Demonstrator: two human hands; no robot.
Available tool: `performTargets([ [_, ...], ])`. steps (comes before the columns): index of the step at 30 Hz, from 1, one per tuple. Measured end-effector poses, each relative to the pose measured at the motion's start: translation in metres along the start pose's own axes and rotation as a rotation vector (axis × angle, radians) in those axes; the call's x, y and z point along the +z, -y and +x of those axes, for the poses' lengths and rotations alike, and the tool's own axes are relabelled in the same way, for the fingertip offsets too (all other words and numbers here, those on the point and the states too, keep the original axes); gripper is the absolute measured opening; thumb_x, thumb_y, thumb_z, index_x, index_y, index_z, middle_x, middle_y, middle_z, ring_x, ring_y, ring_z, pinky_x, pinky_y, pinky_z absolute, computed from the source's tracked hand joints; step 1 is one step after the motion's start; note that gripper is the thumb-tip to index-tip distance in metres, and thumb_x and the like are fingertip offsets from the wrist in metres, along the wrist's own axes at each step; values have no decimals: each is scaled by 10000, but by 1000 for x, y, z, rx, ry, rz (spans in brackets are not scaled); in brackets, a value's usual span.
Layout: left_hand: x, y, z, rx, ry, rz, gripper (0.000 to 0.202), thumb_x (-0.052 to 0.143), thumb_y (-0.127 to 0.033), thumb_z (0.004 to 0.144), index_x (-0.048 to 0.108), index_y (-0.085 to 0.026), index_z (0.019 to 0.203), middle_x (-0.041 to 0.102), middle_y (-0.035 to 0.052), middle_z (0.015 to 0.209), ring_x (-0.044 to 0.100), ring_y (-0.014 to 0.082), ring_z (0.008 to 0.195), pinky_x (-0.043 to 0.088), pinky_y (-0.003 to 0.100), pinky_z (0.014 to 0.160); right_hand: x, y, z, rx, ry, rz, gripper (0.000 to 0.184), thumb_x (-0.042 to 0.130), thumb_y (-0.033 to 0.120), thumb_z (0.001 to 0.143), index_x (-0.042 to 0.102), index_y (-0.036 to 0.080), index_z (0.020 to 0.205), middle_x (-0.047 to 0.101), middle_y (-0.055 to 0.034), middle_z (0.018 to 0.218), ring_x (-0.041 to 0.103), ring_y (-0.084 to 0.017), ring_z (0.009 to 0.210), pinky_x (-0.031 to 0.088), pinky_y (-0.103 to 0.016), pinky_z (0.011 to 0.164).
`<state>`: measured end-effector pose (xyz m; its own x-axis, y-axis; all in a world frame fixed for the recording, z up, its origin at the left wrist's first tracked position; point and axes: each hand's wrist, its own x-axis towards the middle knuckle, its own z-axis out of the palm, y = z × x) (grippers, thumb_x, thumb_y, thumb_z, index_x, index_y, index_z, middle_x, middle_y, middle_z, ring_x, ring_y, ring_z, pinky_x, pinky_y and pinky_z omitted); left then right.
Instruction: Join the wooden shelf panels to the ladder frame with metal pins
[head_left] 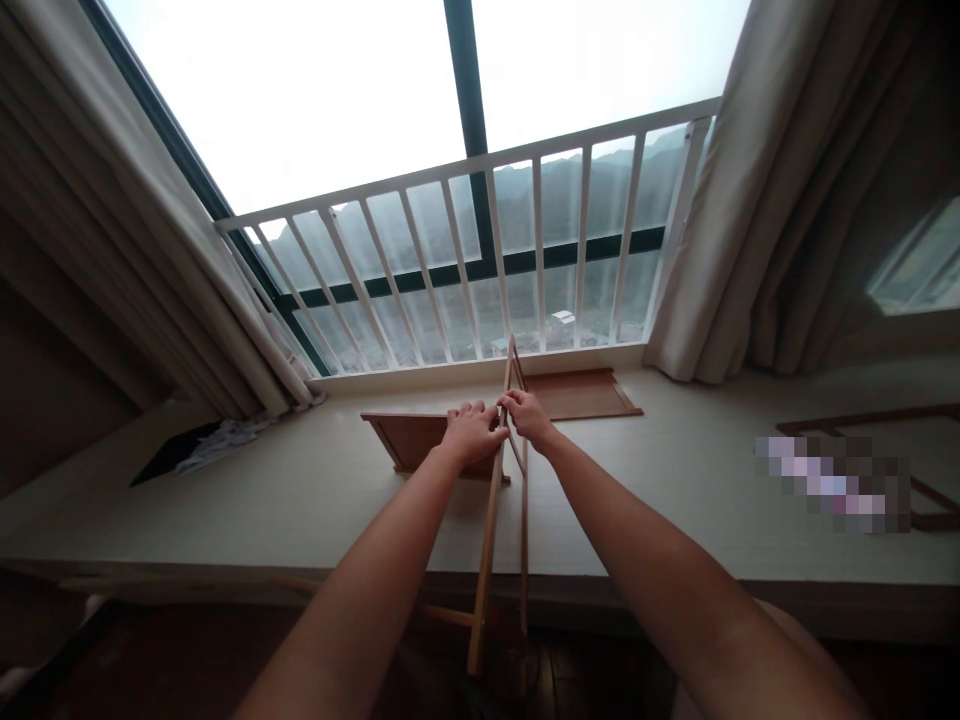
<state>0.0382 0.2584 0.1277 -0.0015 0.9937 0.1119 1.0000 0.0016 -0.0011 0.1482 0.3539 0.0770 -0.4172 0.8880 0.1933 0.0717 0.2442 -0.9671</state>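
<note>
A narrow wooden frame (491, 520) with slim bars stands on edge in front of me, its lower end reaching down past the sill's front edge. My left hand (474, 432) is closed over the edge of a brown wooden panel (424, 435) left of the frame, with its thumb against the frame's bar. Fingers pinched, my right hand (527, 415) is at the same bar, touching or nearly touching my left. What lies between its fingertips is too small to make out. A second brown panel (581, 393) lies flat behind, to the right.
The pale sill (360, 510) runs across below a window with a white railing (536, 240). Beige curtains hang left (172, 230) and right (720, 250). Another wooden frame (870, 418) lies far right beside a blurred patch. A crumpled cloth (225, 440) rests at left.
</note>
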Motion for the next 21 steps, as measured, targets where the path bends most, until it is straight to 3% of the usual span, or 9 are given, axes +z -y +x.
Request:
performTargets([
  [7,4,-5,2,-3,-22,42,375,469,-571,809,582,-260,986,545,69,1074,470,289,1056,341,436,889,5,-18,-9,52,-59,11,287,312,388,900,504,180,852,555,-6,686,514,-136,606,415,-239,579],
  [14,4,-10,1,18,-43,43,239,499,-450,818,566,-256,941,546,64,1058,468,279,1047,335,430,884,-3,-52,-22,152,-192,-202,331,225,369,928,502,193,885,590,-71,834,526,-215,794,386,-308,712],
  [21,5,-5,3,8,-42,55,229,541,-413,789,565,-259,957,546,60,1065,471,278,1050,347,422,875,2,-85,-25,254,-100,-336,320,245,346,936,515,198,850,605,-81,825,532,-225,782,363,-312,695],
])
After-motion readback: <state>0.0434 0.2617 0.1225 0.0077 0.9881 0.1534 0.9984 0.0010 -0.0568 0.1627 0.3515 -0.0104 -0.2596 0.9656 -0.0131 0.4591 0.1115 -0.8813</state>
